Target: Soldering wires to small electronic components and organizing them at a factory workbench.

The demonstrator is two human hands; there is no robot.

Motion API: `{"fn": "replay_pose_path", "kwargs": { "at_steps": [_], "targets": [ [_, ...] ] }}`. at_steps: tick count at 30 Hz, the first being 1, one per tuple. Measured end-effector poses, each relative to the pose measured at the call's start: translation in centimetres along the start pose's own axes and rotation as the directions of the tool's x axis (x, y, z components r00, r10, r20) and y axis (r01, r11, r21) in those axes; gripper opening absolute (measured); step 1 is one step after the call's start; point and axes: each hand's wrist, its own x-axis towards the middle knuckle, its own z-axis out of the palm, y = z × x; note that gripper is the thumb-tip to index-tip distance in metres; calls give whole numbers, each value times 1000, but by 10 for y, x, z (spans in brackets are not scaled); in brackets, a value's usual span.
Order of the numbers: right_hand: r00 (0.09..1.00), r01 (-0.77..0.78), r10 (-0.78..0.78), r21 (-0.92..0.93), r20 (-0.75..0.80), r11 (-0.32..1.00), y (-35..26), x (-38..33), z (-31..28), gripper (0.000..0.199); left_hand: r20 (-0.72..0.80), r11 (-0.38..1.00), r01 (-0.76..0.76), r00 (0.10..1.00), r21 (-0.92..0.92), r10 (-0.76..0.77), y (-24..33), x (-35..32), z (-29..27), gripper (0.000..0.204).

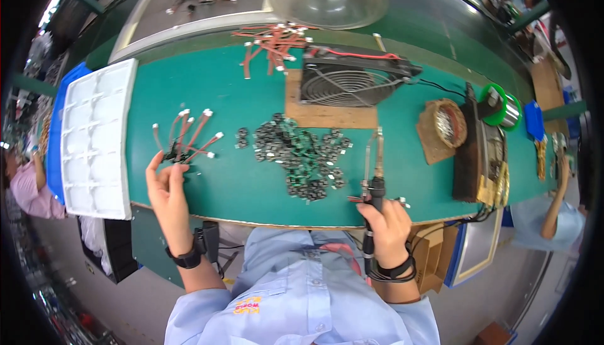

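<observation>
Soldering iron in its closed grip, the right hand sits near the front edge of the green work surface, the tool's dark handle between thumb and fingers and its tip pointing up and away from the body. A slim metallic piece stands close along the iron's left side; what it is, I cannot tell. A few short wires show by the same hand, a white connector out past the knuckles. The left hand is partly open, fingers loosely bent, with thumb and fingertips at the near edge of a cluster of black parts; whether it pinches one, I cannot tell. Red-brown leads with white ends fan out from that cluster, away from the hand. Dark bands circle both wrists, and a cable loops by the right one. Between the hands, farther in, lies a spread heap of small black-and-green components. Behind it a black fan rests on a wooden board, with a bundle of loose red wires to its left. To the left stands a white compartment tray over a blue one. To the right are a round dish on a brown piece, a dark box and a green-rimmed spool. Co-workers' sleeves show at both sides, pink and light blue.
</observation>
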Motion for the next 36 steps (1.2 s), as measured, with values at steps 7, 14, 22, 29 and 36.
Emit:
{"fn": "replay_pose_path", "kwargs": {
  "at_steps": [7, 14, 22, 29, 36],
  "targets": [
    [995, -66, 65, -9, -71, 998, 13, -6, -1, 26, -33, 988, -146, 988, 42, 148, 34, -29, 11, 21],
    [825, -84, 213, 260, -524, 962, 13, 9, 0, 39, 480, 856, -492, 796, 161, 368, 54, -59, 58, 13],
    [817, -152, 404, 523, -411, 839, -4, 0, -12, 42, 479, 845, -471, 820, 254, 313, 56, -62, 84, 20],
    [929, -226, 364, 675, -69, 703, -31, 8, -21, 38, 709, 889, -394, 557, -235, 434, 97, -81, 102, 17],
    [990, -94, 137, 530, -43, 843, -20, 7, -31, 40, 736, 725, -647, 369, -235, 567, 93, -82, 104, 23]
  ]
}}
